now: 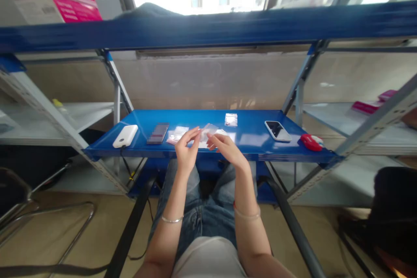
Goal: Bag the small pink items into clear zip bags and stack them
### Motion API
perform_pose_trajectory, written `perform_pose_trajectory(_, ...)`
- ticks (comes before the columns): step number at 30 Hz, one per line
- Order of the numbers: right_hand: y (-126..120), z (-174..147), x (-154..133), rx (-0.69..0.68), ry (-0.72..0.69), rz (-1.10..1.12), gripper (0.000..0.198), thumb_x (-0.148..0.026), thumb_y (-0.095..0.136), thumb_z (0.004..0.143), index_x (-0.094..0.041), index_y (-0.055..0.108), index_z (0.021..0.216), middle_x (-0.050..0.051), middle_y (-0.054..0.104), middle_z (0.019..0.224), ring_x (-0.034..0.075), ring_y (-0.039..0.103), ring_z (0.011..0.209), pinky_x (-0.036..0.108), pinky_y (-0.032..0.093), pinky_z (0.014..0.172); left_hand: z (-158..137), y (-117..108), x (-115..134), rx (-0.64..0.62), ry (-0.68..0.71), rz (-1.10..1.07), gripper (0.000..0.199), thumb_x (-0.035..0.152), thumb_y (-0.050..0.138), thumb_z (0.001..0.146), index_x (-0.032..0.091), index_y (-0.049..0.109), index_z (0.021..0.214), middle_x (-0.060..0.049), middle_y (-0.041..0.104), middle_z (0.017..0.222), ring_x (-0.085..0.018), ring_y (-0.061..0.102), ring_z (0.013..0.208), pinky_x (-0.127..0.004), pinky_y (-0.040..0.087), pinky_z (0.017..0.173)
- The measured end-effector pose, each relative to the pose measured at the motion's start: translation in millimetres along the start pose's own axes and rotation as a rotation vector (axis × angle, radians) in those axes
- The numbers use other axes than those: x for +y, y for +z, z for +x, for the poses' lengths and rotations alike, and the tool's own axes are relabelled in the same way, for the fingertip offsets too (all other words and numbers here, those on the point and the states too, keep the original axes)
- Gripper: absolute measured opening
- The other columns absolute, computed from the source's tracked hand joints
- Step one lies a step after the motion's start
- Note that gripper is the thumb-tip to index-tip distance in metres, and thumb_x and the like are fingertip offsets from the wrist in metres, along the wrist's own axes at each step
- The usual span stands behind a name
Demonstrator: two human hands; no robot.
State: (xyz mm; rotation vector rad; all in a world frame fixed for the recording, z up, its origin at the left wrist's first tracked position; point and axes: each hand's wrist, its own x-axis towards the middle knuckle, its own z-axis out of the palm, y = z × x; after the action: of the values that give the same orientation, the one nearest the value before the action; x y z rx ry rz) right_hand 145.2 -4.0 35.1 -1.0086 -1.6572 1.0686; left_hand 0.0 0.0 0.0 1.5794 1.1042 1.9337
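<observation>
I hold a small clear plastic bag (209, 129) at the centre of the frame, just above the near edge of the blue table (202, 116). My left hand (187, 149) comes up from the lower middle, thumb and fingertips brought together on the bag's left side. My right hand (227, 147) meets it from the right, its fingers bent at the bag's lower right edge; I cannot tell whether they are pinched on the film or only resting against it. Some white material lies on the table behind and below my fingers, partly hidden by them. Just left of my left hand lie pale packets (178, 134) with a pinkish lower edge, and beside those, further left, a spread stack of dark flat pieces (158, 133). A white device (125, 136) sits at the table's left end, with a dark cable hanging from its near end. Above and right of my right hand, toward the back of the table, there is a shiny square packet (231, 120). Well to the right lies a white phone (277, 131) with a dark screen, and near it, at the right corner, a red and white object (312, 142).
</observation>
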Motion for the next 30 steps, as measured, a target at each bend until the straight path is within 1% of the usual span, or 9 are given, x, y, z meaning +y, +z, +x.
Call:
perform_pose_trajectory(2, 6, 8, 11, -0.005, 0.034, 0.056, 0.054, -0.066, 0.045, 0.081, -0.016, 0.062, 0.072, 0.004, 0.065, 0.069, 0.014, 0.062, 0.064, 0.023, 0.045, 0.056, -1, 0, 0, -0.037, 0.015, 0.021, 0.029, 0.034, 0.063, 0.081, 0.017, 0.067, 0.104, -0.01, 0.072, 0.103, -0.022, 0.067, 0.097, -0.034, 0.053, 0.087)
perform_pose_trajectory(4, 9, 11, 17, 0.007, 0.031, 0.101, 0.053, -0.065, 0.045, 0.081, -0.016, 0.062, 0.073, 0.004, 0.065, 0.07, 0.014, 0.063, 0.064, 0.022, 0.044, 0.055, -1, 0, 1, -0.073, 0.023, 0.042, 0.028, 0.033, 0.063, 0.081, 0.018, 0.067, 0.104, -0.01, 0.072, 0.103, -0.022, 0.067, 0.097, -0.034, 0.053, 0.089)
perform_pose_trajectory(8, 10, 13, 24, 0.059, 0.037, 0.183, 0.048, -0.063, 0.051, 0.078, -0.016, 0.061, 0.076, 0.004, 0.065, 0.073, 0.013, 0.063, 0.061, 0.019, 0.042, 0.049, -2, 1, 0, -0.14, 0.058, 0.071, 0.025, 0.029, 0.06, 0.082, 0.019, 0.067, 0.104, -0.009, 0.072, 0.103, -0.02, 0.068, 0.096, -0.034, 0.053, 0.089)
perform_pose_trajectory(11, 10, 14, 27, 0.105, 0.047, 0.253, 0.044, -0.06, 0.054, 0.077, -0.017, 0.061, 0.079, 0.005, 0.066, 0.075, 0.013, 0.064, 0.059, 0.019, 0.042, 0.045, -2, 2, 0, -0.166, 0.087, 0.081, 0.023, 0.027, 0.058, 0.083, 0.019, 0.068, 0.103, -0.008, 0.072, 0.104, -0.02, 0.067, 0.097, -0.034, 0.053, 0.09)
perform_pose_trajectory(16, 10, 15, 27, 0.052, 0.072, 0.258, 0.043, -0.058, 0.055, 0.077, -0.016, 0.063, 0.082, 0.007, 0.069, 0.084, 0.014, 0.065, 0.061, 0.018, 0.044, 0.042, -3, 2, -2, -0.213, 0.077, 0.077, 0.025, 0.024, 0.057, 0.083, 0.019, 0.067, 0.106, -0.008, 0.071, 0.107, -0.02, 0.066, 0.099, -0.035, 0.052, 0.091)
perform_pose_trajectory(19, 11, 16, 28, 0.049, 0.074, 0.247, 0.038, -0.053, 0.058, 0.075, -0.016, 0.064, 0.082, 0.006, 0.068, 0.084, 0.014, 0.064, 0.062, 0.018, 0.044, 0.042, -3, 1, -3, -0.246, 0.069, 0.068, 0.027, 0.024, 0.059, 0.082, 0.019, 0.067, 0.106, -0.009, 0.069, 0.109, -0.021, 0.065, 0.102, -0.035, 0.051, 0.093)
perform_pose_trajectory(23, 13, 16, 29, 0.046, 0.033, 0.245, 0.035, -0.05, 0.061, 0.074, -0.016, 0.064, 0.08, 0.005, 0.067, 0.079, 0.015, 0.065, 0.064, 0.019, 0.045, 0.044, -2, -3, -5, -0.248, 0.011, 0.029, 0.03, 0.028, 0.064, 0.078, 0.018, 0.067, 0.107, -0.01, 0.068, 0.111, -0.022, 0.065, 0.103, -0.036, 0.051, 0.093)
perform_pose_trajectory(26, 14, 16, 28, 0.045, 0.005, 0.239, 0.036, -0.052, 0.063, 0.073, -0.016, 0.063, 0.078, 0.004, 0.066, 0.074, 0.016, 0.065, 0.066, 0.019, 0.046, 0.046, -1, -4, -6, -0.234, -0.046, 0.017, 0.03, 0.031, 0.068, 0.075, 0.016, 0.068, 0.101, -0.011, 0.07, 0.105, -0.022, 0.066, 0.098, -0.035, 0.052, 0.09)
perform_pose_trajectory(30, 15, 16, 25, 0.082, -0.016, 0.209, 0.04, -0.056, 0.064, 0.07, -0.017, 0.058, 0.068, 0.003, 0.063, 0.064, 0.016, 0.063, 0.063, 0.02, 0.045, 0.046, 1, -5, -5, -0.279, -0.131, -0.044, 0.024, 0.034, 0.067, 0.075, 0.015, 0.07, 0.09, -0.009, 0.073, 0.092, -0.021, 0.069, 0.085, -0.033, 0.055, 0.08)
